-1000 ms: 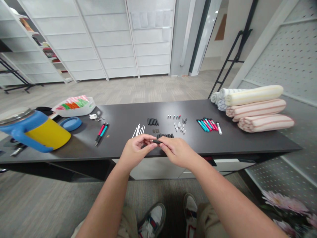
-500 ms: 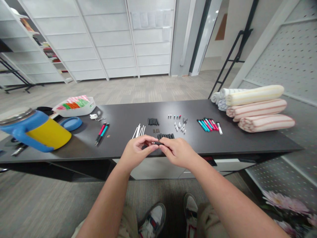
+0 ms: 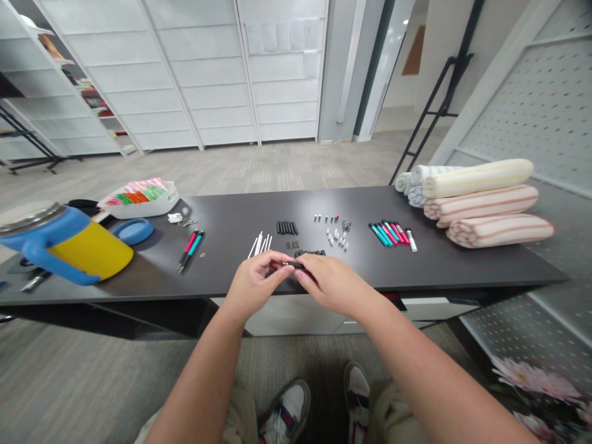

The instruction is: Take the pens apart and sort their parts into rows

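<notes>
My left hand and my right hand meet over the table's front edge. Between their fingertips is a small black pen part, pinched from both sides and partly covered by the fingers. Just beyond lie several black pen grips, partly hidden by my right hand. Thin white refills fan out past my left hand. Farther back are a row of black tubes, tiny springs, white plastic bits and small coloured caps.
Turquoise and red pen barrels lie right of centre, with rolled towels at the far right. On the left are whole pens, a blue lid, a yellow and blue jug and a white basket.
Both hands stay in nearly the same place with the black pen part between them. The part tilts slightly and my fingers shift a little on it.
</notes>
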The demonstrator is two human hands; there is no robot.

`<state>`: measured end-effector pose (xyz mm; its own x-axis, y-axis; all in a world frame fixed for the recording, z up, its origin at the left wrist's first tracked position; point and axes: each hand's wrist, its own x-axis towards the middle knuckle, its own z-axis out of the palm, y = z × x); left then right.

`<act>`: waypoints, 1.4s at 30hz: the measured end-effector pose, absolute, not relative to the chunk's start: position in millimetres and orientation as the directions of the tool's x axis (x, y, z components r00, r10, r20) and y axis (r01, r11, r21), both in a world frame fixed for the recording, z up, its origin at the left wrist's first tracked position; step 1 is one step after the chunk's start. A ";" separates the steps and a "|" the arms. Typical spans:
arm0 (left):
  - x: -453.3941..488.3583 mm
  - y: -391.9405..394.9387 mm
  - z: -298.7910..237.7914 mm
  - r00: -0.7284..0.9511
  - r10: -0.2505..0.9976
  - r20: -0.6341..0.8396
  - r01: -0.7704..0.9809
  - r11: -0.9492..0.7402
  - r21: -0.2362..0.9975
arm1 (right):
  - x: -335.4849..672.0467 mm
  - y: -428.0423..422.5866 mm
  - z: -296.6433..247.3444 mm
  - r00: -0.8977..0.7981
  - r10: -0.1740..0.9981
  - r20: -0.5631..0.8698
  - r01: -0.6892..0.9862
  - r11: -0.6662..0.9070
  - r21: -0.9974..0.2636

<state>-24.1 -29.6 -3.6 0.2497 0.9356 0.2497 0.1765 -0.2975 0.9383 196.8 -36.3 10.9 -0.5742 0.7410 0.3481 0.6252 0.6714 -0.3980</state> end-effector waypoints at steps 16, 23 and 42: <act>-26.1 -28.1 -6.9 0.258 0.933 0.251 0.191 -0.304 0.933 | 201.0 -29.2 1.5 -0.570 0.743 0.352 0.564 0.665 -0.490; -27.5 -28.0 -7.4 0.274 0.928 0.251 0.220 -0.315 0.923 | 200.2 -29.5 2.3 -0.552 0.760 0.344 0.588 0.647 -0.485; -24.1 -29.4 -7.2 0.302 0.918 0.259 0.083 -0.296 0.952 | 209.0 -28.2 12.3 -0.593 0.742 0.311 0.394 0.605 -0.692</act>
